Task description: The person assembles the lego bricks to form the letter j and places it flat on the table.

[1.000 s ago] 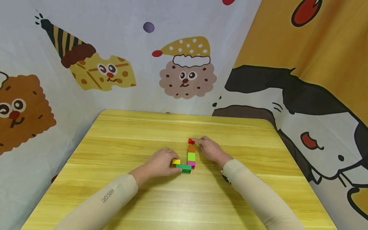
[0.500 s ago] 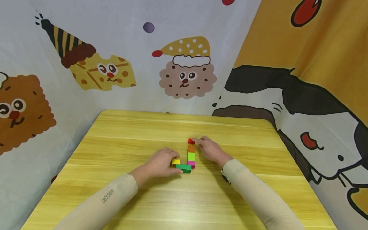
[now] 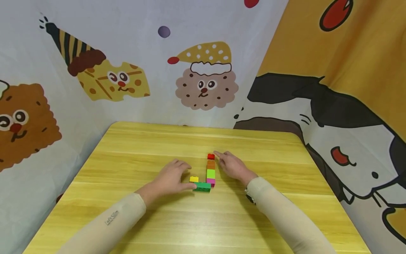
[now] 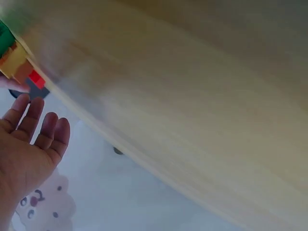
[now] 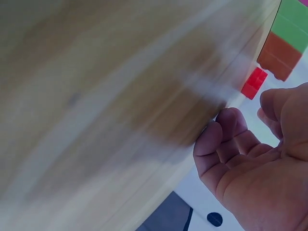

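Toy building bricks stand in an L on the table. Its upright line runs from a red brick (image 3: pixel 211 156) through orange (image 3: pixel 210 164) and lime green (image 3: pixel 210 174) bricks to a magenta brick (image 3: pixel 210 181). A longer dark green brick (image 3: pixel 203 187) reaches left from there, with a yellow brick (image 3: pixel 194 179) behind its left end. My left hand (image 3: pixel 171 177) is spread beside these two, thumb tip at the dark green brick's left end. My right hand (image 3: pixel 233 165) holds nothing; its index finger points toward the red brick (image 5: pixel 254 83), the other fingers loosely bent.
The wooden table (image 3: pixel 133 144) has rounded far corners. Printed cloth with cartoon figures (image 3: pixel 206 88) hangs close behind its far edge and along both sides.
My left hand has drawn back to the left, its fingers off the yellow brick. The right index fingertip has lifted slightly from the red brick. The bricks keep their layout.
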A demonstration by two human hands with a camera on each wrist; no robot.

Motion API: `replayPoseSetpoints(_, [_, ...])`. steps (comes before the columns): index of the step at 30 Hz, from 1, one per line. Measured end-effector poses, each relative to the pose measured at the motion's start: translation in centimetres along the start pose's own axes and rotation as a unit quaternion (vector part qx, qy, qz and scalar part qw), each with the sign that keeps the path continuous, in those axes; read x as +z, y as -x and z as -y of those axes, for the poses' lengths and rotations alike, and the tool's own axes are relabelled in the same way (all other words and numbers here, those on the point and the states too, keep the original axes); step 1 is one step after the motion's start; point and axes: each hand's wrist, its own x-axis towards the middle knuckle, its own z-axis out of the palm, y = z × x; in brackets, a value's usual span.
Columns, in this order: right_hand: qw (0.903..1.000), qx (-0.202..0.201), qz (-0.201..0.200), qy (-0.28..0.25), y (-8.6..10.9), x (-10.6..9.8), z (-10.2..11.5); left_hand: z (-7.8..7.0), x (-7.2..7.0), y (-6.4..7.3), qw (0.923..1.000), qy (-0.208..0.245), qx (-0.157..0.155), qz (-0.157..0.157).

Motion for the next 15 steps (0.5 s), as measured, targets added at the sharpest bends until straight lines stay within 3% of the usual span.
replayPoseSetpoints(7, [0.9999,0.013,-0.002,-0.005,1.2,0.1,-1.3,3.3,-0.8,2.2,0.999,-0.011,-0.038,-0.022])
replayPoseSetpoints(15, [0.9994,0.034,-0.007,-0.009,3.9,-0.6,-4.1,8.6,-2.5,5.6,0.9934,-0.021,-0.094,-0.062])
